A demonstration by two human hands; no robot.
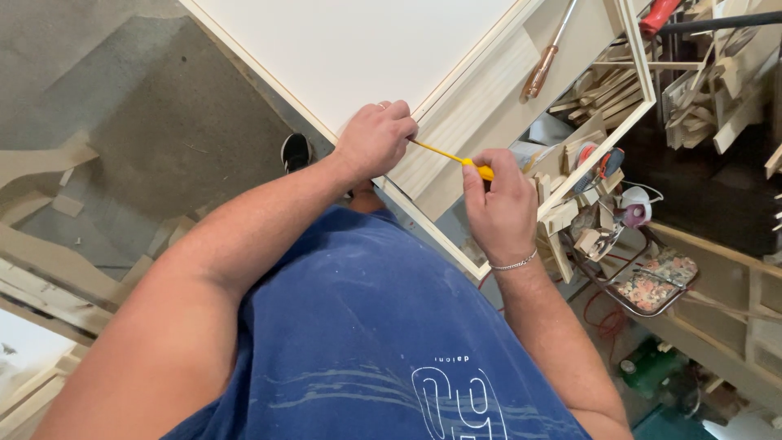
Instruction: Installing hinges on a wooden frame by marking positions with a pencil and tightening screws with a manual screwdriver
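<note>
A large white panel (350, 49) in a pale wooden frame (423, 208) lies in front of me. My left hand (376, 137) is closed at the frame's inner edge, pinching the far end of a thin yellow strip (444, 153), likely a folding rule. My right hand (498, 204) grips the strip's other end over the frame's ribbed wooden slat (464, 106). A silver bracelet circles my right wrist and a ring shows on my left hand.
A screwdriver with an amber handle (542, 69) lies on the frame. Wood offcuts (611, 90) and small tools pile up at the right, above a tray of bits (652, 281). My black shoe (295, 151) stands on grey floor; wooden slats lie at the left.
</note>
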